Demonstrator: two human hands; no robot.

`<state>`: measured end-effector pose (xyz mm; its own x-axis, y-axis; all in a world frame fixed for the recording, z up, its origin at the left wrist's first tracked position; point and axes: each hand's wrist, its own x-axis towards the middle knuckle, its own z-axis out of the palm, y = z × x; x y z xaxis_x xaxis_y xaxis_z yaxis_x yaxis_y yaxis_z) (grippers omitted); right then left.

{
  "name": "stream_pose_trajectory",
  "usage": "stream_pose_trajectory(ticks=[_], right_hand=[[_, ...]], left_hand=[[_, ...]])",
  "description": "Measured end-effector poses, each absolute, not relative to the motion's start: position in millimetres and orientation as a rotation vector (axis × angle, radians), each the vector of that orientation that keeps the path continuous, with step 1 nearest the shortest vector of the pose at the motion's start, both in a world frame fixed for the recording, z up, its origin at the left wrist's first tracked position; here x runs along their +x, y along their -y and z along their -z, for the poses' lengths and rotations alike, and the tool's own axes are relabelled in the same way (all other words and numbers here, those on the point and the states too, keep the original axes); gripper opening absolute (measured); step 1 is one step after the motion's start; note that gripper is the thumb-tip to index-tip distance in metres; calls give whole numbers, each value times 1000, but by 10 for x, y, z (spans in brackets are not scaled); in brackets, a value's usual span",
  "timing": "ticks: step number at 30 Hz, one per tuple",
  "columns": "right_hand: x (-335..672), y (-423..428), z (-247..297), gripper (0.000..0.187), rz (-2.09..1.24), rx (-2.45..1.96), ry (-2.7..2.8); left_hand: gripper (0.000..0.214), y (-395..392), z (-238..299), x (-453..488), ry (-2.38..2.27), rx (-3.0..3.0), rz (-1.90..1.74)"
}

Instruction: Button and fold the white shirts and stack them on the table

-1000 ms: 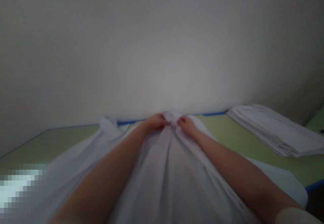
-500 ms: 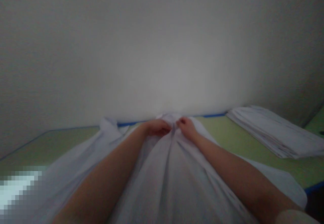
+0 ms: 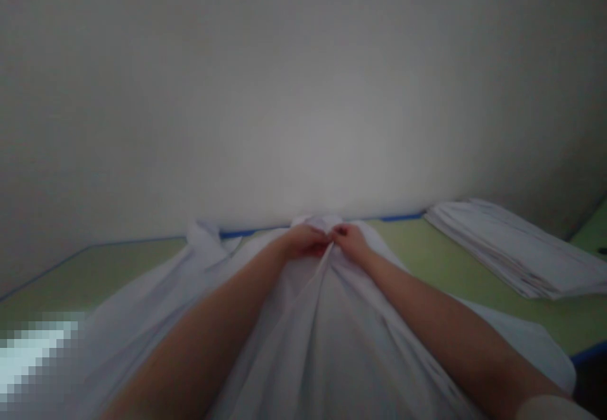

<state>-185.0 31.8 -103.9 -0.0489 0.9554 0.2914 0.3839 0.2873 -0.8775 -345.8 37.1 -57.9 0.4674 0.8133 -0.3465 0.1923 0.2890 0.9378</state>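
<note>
A white shirt (image 3: pixel 360 357) lies spread toward me, its collar end near the wall and creases running down from between my hands. My left hand (image 3: pixel 306 241) is closed, pinching the front edge of the shirt just below the collar. Right beside it, my right hand (image 3: pixel 348 240) pinches the opposite front edge, thumb and forefinger together. The fingertips of both hands meet or nearly meet there. Whether a button sits between them is too small and blurred to tell.
The shirt lies on a green table (image 3: pixel 459 268) with blue edging. Folded white cloths (image 3: pixel 521 243) are stacked at the right. A plain grey wall (image 3: pixel 303 91) rises behind the table. At the lower left is a pixelated bright patch (image 3: pixel 33 350).
My left hand has moved slightly right, closing the gap to my right hand. The shirt's front edges have come together, and a fold now slants up to my fingertips. My right hand has hardly moved.
</note>
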Motion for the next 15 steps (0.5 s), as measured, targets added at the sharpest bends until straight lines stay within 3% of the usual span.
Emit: stream_pose_trajectory(ticks=[8,15], right_hand=[[-1859,-360,1086,24,-1022,-1116,1350],[-1874,-281,1024,31,-1007,-1165,1575]], left_hand=[[17,-459,662,-3411,-1141,1180,-574],[18,-531,752,-3432,-1168,1159,-596]])
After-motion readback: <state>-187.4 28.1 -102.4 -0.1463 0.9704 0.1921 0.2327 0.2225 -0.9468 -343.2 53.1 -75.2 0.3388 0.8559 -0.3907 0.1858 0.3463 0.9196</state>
